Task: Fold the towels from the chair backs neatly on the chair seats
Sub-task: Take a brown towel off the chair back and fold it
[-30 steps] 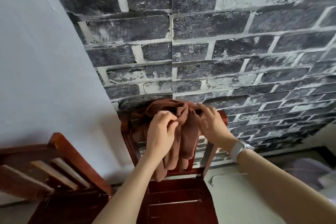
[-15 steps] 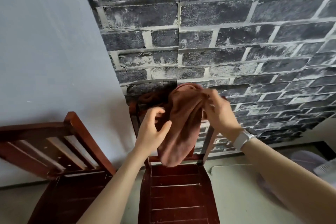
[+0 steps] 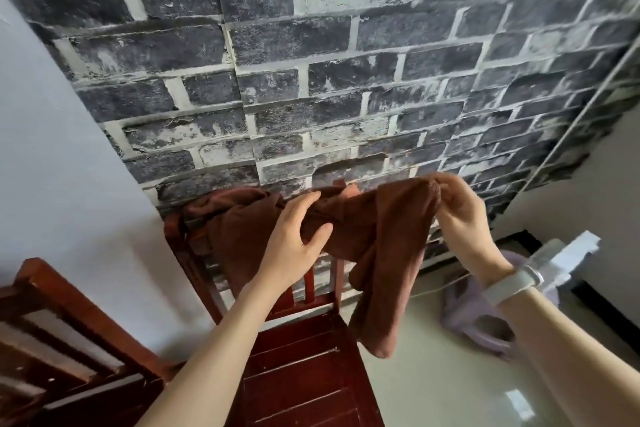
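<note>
Dark brick wall, red chair

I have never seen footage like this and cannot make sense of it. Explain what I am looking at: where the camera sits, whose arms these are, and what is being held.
There is no machine here. A person wears a wide-angle camera on the head, looking forward and down, so the two bare arms reaching in from the bottom are that person's own.

The right hand, with a pale wristband below it, pinches one end of a brown towel and lifts it; the loose part hangs down over the seat. The left hand grips the bunched cloth further along. More brown cloth is draped on the back of the red wooden chair in front; I cannot tell whether it is a second towel.

Another chair stands at lower left. Behind is a brick-pattern wall. Nothing lies folded on the seat yet.
</note>
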